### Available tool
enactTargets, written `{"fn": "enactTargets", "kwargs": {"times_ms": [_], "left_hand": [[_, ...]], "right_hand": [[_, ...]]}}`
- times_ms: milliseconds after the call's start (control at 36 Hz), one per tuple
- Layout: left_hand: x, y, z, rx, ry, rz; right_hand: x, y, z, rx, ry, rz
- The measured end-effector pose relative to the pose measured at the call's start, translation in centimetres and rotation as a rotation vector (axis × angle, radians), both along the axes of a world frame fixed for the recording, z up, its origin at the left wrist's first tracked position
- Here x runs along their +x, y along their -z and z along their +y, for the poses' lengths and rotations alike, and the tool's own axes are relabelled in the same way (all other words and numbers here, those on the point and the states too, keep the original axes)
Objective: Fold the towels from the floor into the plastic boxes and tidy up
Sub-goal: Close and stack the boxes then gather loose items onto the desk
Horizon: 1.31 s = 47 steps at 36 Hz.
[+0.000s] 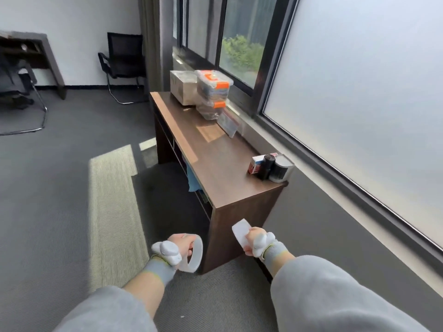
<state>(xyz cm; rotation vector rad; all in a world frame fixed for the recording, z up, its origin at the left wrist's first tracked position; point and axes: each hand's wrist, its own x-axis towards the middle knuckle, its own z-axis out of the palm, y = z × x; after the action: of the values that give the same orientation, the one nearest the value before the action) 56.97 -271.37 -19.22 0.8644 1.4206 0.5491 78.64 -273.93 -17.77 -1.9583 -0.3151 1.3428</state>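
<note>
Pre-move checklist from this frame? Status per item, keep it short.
1. Left hand free: not ok, it grips the left controller.
2. Right hand free: not ok, it grips the right controller.
3. Towel found: not ok, none shows on the visible carpet.
4. Plastic boxes found: ok, stacked at the far end of the table by the window.
5. Room left in the boxes: cannot tell, contents are blurred.
6. Blue cloth on the shelf under the table is a towel: cannot tell.
</note>
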Motion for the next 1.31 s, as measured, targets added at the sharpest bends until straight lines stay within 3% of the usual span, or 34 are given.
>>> {"fn": "enactTargets", "kwargs": {"times_ms": [28, 83, 139, 361, 556, 639, 750, 944, 1056, 1167, 1306], "left_hand": [[0.4, -0.3, 1.3, 0.016, 0.009, -0.012], [1.4, -0.5, 3.9, 0.034, 0.030, -0.026], [2.8, -1.1, 6.6, 0.045, 0.055, -0.046], [9.1, -2.8, 15.9, 0.103, 0.145, -0.043], [13.5, -3.2, 21.9, 0.127, 0.160, 0.014], [15.1, -3.9, 24.4, 0.120, 0.165, 0.051], [16.1, -4.8, 28.5, 0.155, 0.119, 0.023], [16.9, -3.1, 33.1, 0.023, 0.028, 0.012], [17.7, -2.9, 36.2, 0.011, 0.021, 0.003], [19.1, -3.0, 40.3, 0.022, 0.068, -0.013], [21.1, -2.2, 45.8, 0.093, 0.232, 0.045]], "right_hand": [[-0.2, -0.2, 0.5, 0.011, -0.060, -0.009], [0.6, 0.3, 1.5, 0.029, 0.081, 0.052], [1.6, 1.4, 3.3, 0.013, 0.155, -0.007], [6.4, 2.2, 10.2, -0.058, -0.313, -0.422], [10.6, 2.4, 18.9, -0.048, -0.545, -0.400], [11.5, 2.5, 22.0, -0.136, -0.735, -0.395], [12.0, 2.7, 25.0, -0.144, -0.902, -0.499], [12.0, 3.8, 29.7, -0.214, -1.195, -0.731], [11.6, 3.5, 33.3, -0.257, -1.203, -0.891], [12.5, 4.3, 37.0, -0.274, -1.109, -0.935], [14.6, 4.9, 41.3, -0.331, -0.983, -1.031]]}}
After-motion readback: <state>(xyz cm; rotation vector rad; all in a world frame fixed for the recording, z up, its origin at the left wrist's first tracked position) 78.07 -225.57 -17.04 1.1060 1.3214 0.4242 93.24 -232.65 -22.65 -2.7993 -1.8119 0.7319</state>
